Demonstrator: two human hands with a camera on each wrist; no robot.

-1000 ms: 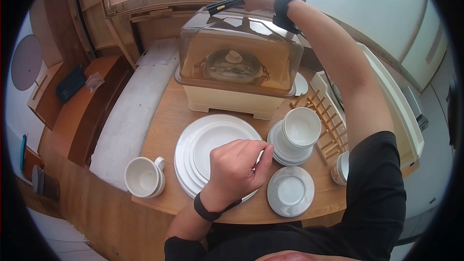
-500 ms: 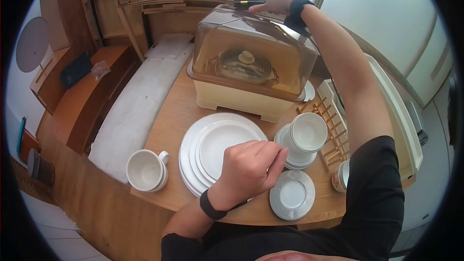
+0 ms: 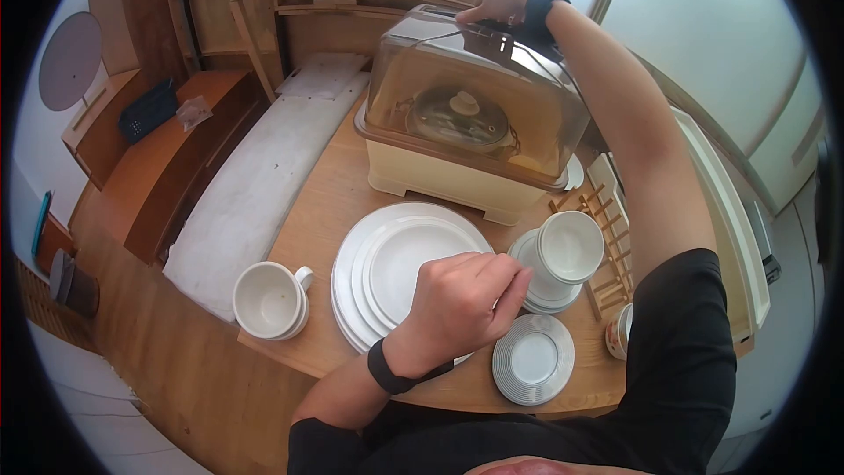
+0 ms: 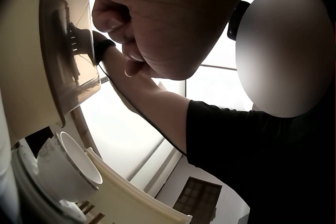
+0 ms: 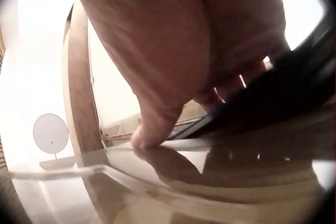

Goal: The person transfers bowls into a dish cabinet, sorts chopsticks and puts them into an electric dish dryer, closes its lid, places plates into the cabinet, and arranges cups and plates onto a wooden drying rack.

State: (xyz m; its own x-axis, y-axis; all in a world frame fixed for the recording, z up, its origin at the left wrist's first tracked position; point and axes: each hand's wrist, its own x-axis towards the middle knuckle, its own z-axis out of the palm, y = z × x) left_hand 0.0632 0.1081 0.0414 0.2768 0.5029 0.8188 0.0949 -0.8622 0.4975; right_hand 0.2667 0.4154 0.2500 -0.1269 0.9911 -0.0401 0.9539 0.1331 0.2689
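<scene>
My right hand (image 3: 505, 2) is on the clear brown-tinted lid (image 3: 396, 62) of a cream dish box (image 3: 440, 176). Its fingers grip a bundle of thin black sticks (image 5: 278, 90) lying low over the lid top, while the thumb touches the lid. Through the lid shows a pot with a glass cover (image 3: 453, 119). My left hand (image 3: 462, 299) is raised above a stack of white plates (image 3: 413, 251), fingers curled, holding nothing visible. Right of it, a white cup (image 3: 571, 246) stands on stacked saucers (image 3: 549, 295), with ridged saucers (image 3: 534, 356) nearer me.
Stacked white mugs (image 3: 266, 301) stand near the table's left edge. On the right are a wooden dish rack (image 3: 607, 211), a patterned cup (image 3: 615, 334) and a big cream container (image 3: 734, 211). A long white bench (image 3: 255, 185) runs along the left.
My right hand has come down onto the lid with the black sticks, which pointed out leftward before. My left hand keeps its curled pose; the view has shifted slightly.
</scene>
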